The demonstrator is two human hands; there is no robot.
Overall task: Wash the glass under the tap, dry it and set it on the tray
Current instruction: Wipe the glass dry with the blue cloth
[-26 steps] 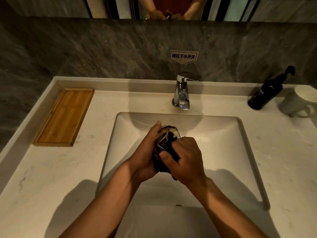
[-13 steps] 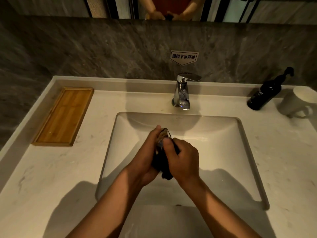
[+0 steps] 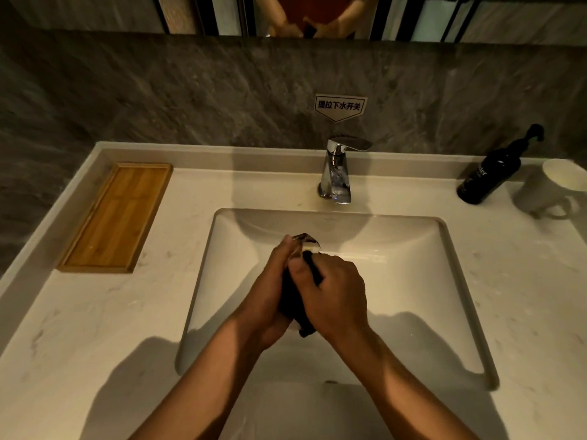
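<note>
Over the middle of the sink (image 3: 444, 281) both my hands are pressed together around a clear glass (image 3: 305, 242) and a dark cloth (image 3: 292, 300). My left hand (image 3: 273, 281) cups the glass from the left; only the glass's rim shows above the fingers. My right hand (image 3: 333, 293) grips the dark cloth against the glass from the right. The cloth's end hangs out below my palms. The chrome tap (image 3: 338, 173) stands behind the basin with no water running. The wooden tray (image 3: 117, 217) lies bare on the counter at the far left.
A black pump bottle (image 3: 490, 173) and a white mug (image 3: 552, 188) stand at the back right of the pale stone counter (image 3: 79, 328). A grey stone wall with a small sign (image 3: 340, 106) rises behind the tap, with a mirror above it.
My hands have closed more tightly around the glass. My right hand has worked the cloth upward over it, so less of the glass shows than a second ago.
</note>
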